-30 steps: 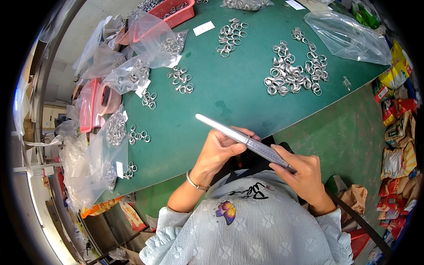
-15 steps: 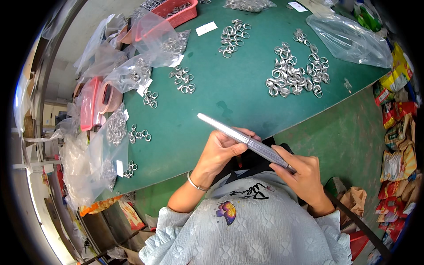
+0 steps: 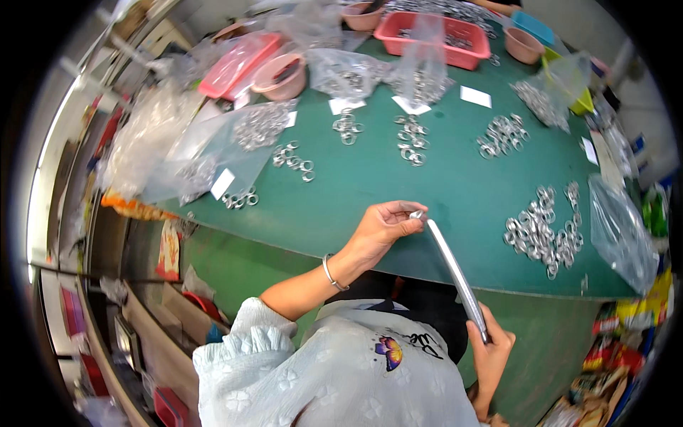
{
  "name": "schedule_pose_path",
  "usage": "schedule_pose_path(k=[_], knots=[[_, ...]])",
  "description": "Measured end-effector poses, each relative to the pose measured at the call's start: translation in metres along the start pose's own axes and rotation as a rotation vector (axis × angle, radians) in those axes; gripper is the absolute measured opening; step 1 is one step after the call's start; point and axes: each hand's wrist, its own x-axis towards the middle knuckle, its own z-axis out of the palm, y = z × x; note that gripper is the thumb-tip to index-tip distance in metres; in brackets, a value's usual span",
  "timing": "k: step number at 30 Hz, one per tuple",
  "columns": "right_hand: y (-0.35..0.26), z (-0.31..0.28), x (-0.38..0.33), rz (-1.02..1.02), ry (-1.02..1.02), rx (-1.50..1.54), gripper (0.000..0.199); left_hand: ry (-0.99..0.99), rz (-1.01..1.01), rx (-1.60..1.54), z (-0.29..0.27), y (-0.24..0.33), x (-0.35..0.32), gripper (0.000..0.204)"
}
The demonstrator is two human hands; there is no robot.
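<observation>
My left hand [image 3: 388, 226] is closed in a pinch on a small silver ring [image 3: 417, 214], over the front part of the green table. Right beside that ring is the narrow tip of a tapered metal ring mandrel [image 3: 455, 272], seemingly clear of it. The mandrel slants down to my right hand [image 3: 492, 352], whose fingers are wrapped round its thick lower end, just past the table's front edge. A large pile of silver rings [image 3: 544, 235] lies to the right of the hands. Smaller groups of rings [image 3: 411, 140] lie further back.
Clear bags of rings [image 3: 420, 82] and white paper slips [image 3: 475, 97] line the back and left of the green table [image 3: 356, 188]. Pink baskets [image 3: 469, 58] and a pink bowl [image 3: 279, 78] stand behind. A plastic bag [image 3: 626, 235] lies at the right edge.
My left hand has come off the mandrel's middle and now pinches a ring near its tip. The mandrel has swung steeper, with my right hand lower. The view has turned left.
</observation>
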Motion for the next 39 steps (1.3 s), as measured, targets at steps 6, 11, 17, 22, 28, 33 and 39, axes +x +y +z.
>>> schedule_pose_path(k=[6,11,17,22,28,33,39], knots=[[0.009,0.008,0.004,0.049,-0.052,0.007,0.031,0.28,0.119,0.498,-0.051,0.019,-0.021,0.024],[0.014,0.019,0.01,-0.012,-0.03,0.033,0.029,0.593,0.355,1.147,-0.088,0.033,-0.033,0.024],[0.011,0.02,0.013,-0.008,-0.052,0.019,0.029,0.725,0.466,1.216,-0.119,0.034,-0.031,0.028],[0.013,0.016,0.011,0.047,-0.072,0.016,0.029,0.808,0.54,1.315,-0.129,0.045,-0.022,0.037],[0.014,0.019,0.009,0.008,-0.03,0.023,0.029,0.898,0.524,1.351,-0.154,0.055,-0.026,0.038],[0.013,0.019,0.01,0.033,-0.052,0.023,0.029,0.897,0.455,1.22,-0.167,0.056,-0.027,0.041],[0.014,0.019,0.011,0.043,-0.022,0.022,0.028,0.857,0.602,1.269,-0.127,0.054,-0.027,0.043]])
